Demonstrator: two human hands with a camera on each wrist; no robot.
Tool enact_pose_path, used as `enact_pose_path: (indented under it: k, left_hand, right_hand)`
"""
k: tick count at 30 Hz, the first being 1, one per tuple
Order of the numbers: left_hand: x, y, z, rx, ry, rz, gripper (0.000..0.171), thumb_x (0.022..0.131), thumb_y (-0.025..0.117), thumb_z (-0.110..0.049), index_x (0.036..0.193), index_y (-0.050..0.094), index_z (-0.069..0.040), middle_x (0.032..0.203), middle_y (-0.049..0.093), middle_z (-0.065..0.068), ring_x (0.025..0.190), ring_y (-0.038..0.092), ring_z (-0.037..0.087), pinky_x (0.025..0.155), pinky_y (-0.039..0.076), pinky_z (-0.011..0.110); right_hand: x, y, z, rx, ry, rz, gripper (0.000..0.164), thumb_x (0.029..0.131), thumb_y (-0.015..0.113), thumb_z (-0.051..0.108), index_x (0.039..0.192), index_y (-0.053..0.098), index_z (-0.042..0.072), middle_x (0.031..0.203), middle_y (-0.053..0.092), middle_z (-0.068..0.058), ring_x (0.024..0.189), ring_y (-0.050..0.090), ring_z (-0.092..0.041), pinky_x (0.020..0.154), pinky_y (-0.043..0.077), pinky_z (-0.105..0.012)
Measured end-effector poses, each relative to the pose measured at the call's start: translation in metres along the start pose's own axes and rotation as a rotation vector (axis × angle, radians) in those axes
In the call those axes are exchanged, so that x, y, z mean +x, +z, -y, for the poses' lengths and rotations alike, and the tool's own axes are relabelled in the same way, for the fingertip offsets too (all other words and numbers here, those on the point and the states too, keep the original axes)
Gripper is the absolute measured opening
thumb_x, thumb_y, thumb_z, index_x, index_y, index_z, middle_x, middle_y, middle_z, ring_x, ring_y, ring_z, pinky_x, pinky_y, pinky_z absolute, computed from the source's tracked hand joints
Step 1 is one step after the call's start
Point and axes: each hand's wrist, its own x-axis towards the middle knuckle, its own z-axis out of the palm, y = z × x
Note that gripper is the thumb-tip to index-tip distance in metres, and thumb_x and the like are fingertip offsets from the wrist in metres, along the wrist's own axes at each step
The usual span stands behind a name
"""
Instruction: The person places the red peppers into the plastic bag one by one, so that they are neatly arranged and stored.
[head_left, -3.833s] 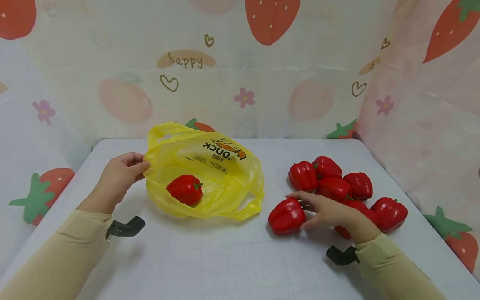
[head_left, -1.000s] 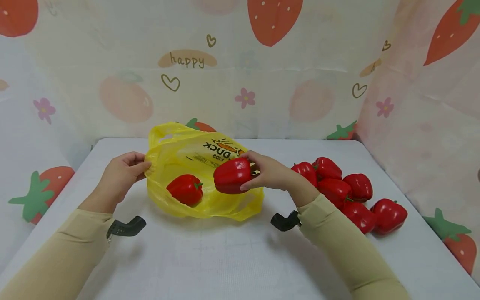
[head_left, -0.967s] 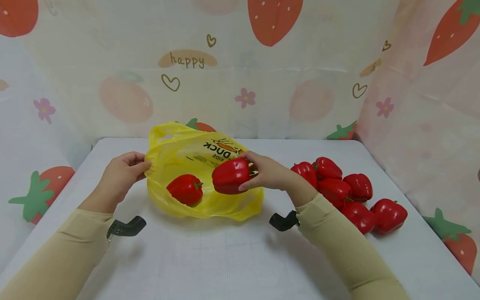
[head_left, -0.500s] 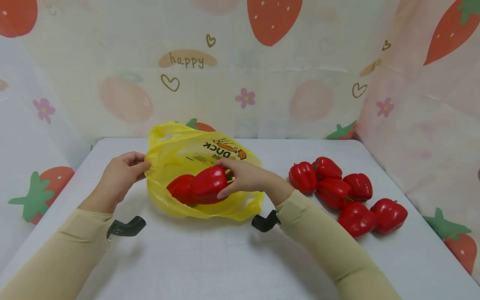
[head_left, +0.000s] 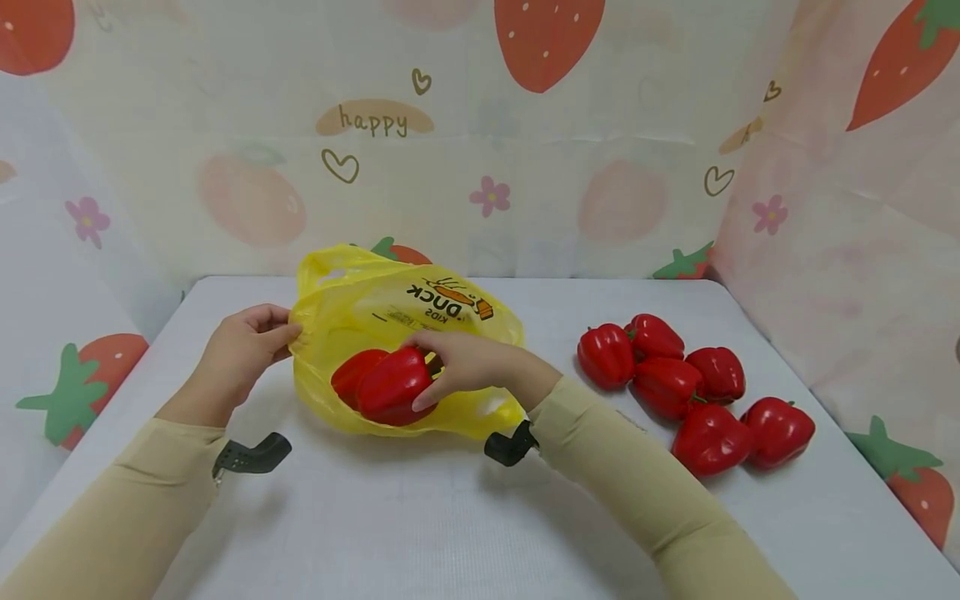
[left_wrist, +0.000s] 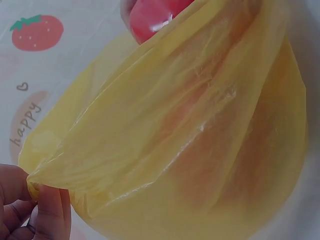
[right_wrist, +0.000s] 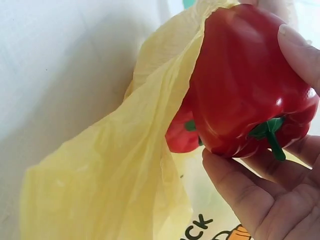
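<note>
A yellow plastic bag [head_left: 352, 308] lies on the table with its mouth spread wide. My left hand [head_left: 251, 346] pinches the bag's left rim; in the left wrist view the fingers [left_wrist: 50, 210] grip a gathered bit of the plastic. Inside the mouth, my right hand [head_left: 468, 367] holds a red bell pepper [head_left: 393, 387] by its stem end. The right wrist view shows thumb and fingers around this bell pepper [right_wrist: 250, 75], its green stem facing the palm. Another red bell pepper [head_left: 352, 372] sits in the bag behind it, partly hidden.
Several red bell peppers [head_left: 666, 387] lie in a group on the right side of the white table [head_left: 420, 525]. A printed cloth backdrop [head_left: 525, 150] stands behind and beside the table.
My right hand took the bell pepper from near the group on the right, carried it left and lowered it into the bag beside the other one. The left hand stayed at the rim.
</note>
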Motion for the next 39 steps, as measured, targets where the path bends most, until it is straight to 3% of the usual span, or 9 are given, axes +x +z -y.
enact_pose_path:
  k: [6, 18, 33, 39]
  left_hand:
    - [0.0, 0.0, -0.001, 0.009, -0.02, -0.001, 0.042, 0.092, 0.053, -0.033, 0.121, 0.048, -0.003, 0.117, 0.051, 0.012, 0.1, 0.055, 0.021, 0.086, 0.049, 0.025]
    - [0.0, 0.0, -0.001, 0.008, -0.016, -0.007, 0.041, 0.092, 0.052, -0.031, 0.12, 0.049, -0.002, 0.117, 0.05, 0.013, 0.099, 0.055, 0.02, 0.086, 0.048, 0.027]
    - [0.0, -0.001, -0.001, 0.008, -0.014, 0.001, 0.042, 0.092, 0.052, -0.032, 0.121, 0.048, -0.001, 0.117, 0.05, 0.013, 0.098, 0.055, 0.018, 0.088, 0.047, 0.029]
    - [-0.001, -0.002, -0.001, 0.005, -0.027, -0.003, 0.041, 0.092, 0.052, -0.032, 0.121, 0.048, -0.002, 0.118, 0.05, 0.013, 0.099, 0.055, 0.02, 0.086, 0.048, 0.026]
  right_hand:
    - [0.008, 0.001, 0.001, -0.012, 0.016, -0.01, 0.06, 0.07, 0.077, 0.038, 0.12, 0.045, 0.026, 0.111, 0.051, 0.011, 0.104, 0.048, -0.012, 0.079, 0.049, -0.023]
    - [0.029, -0.005, 0.008, -0.05, 0.063, -0.011, 0.062, 0.069, 0.078, 0.037, 0.12, 0.046, 0.026, 0.112, 0.051, 0.01, 0.104, 0.046, -0.012, 0.08, 0.048, -0.024]
    - [0.053, 0.0, -0.001, -0.073, 0.099, 0.085, 0.061, 0.069, 0.079, 0.034, 0.119, 0.046, 0.026, 0.112, 0.051, 0.009, 0.105, 0.045, -0.011, 0.083, 0.047, -0.023]
    - [0.055, 0.004, -0.003, -0.152, 0.1, 0.152, 0.064, 0.07, 0.078, 0.035, 0.123, 0.045, 0.023, 0.111, 0.051, 0.009, 0.105, 0.045, -0.01, 0.088, 0.044, -0.023]
